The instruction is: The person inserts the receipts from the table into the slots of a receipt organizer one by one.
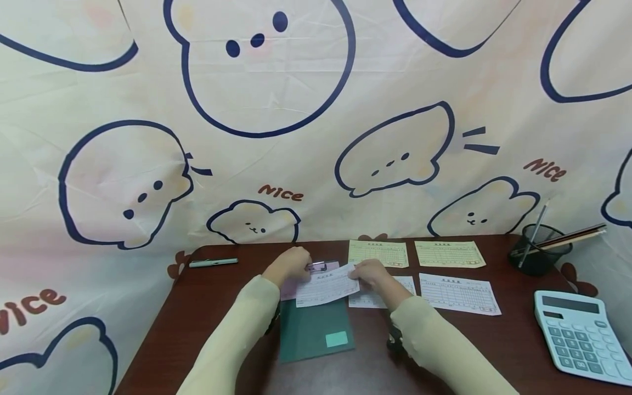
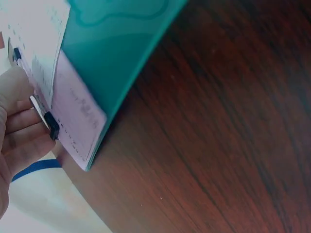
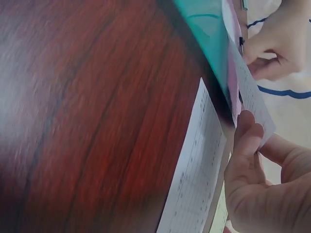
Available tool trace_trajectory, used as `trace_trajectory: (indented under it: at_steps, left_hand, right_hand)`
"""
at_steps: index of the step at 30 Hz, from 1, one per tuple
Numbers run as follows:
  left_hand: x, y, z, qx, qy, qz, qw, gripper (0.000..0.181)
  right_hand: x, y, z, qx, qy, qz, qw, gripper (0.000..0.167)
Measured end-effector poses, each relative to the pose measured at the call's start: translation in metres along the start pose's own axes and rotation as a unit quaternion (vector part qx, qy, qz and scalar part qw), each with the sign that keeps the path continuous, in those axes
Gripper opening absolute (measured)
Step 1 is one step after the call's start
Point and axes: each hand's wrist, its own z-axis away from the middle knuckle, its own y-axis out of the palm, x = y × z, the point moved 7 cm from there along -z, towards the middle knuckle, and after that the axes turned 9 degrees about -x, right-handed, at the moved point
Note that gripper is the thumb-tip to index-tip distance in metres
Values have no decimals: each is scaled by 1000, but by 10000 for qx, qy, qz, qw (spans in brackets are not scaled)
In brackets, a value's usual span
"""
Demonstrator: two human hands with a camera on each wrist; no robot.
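Note:
A dark green clipboard (image 1: 316, 332) lies on the table with a pale label (image 1: 337, 339) near its lower edge. Pink paper (image 2: 77, 114) lies at its top, by the metal clip (image 1: 318, 267). My left hand (image 1: 292, 265) pinches that clip, thumb on one side and fingers on the other, as the left wrist view shows. Over the pink paper slants a white printed form (image 1: 326, 286). Its right edge is pinched between thumb and fingers of my right hand (image 3: 262, 167). Another white form (image 1: 362, 298) lies partly hidden beneath my right hand.
Two yellow forms (image 1: 450, 254) lie at the back, with a white form (image 1: 460, 294) in front of them. A pen (image 1: 213, 263) lies back left. On the right are a mesh pen cup (image 1: 538, 258) and a calculator (image 1: 582, 334). A patterned cloth (image 1: 316, 164) hangs behind.

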Motion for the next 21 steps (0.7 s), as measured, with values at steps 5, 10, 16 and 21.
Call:
trace_trajectory:
  at_steps: [5, 10, 16, 21]
  left_hand:
    - [-2, 2, -1, -48, 19, -31, 10000, 7]
    - [-3, 2, 0, -78, 28, 7, 10000, 2]
    - [-5, 0, 2, -121, -3, -48, 9999, 9]
    - [-6, 1, 1, -117, -37, -123, 9998, 12]
  right_hand:
    - [1, 10, -2, -55, -47, 186, 9998, 25]
    - [4, 18, -1, -52, -117, 325, 9994, 21]
    - [2, 27, 7, -39, -90, 372, 9993, 18]
    - [-1, 36, 12, 72, -17, 330, 9994, 15]
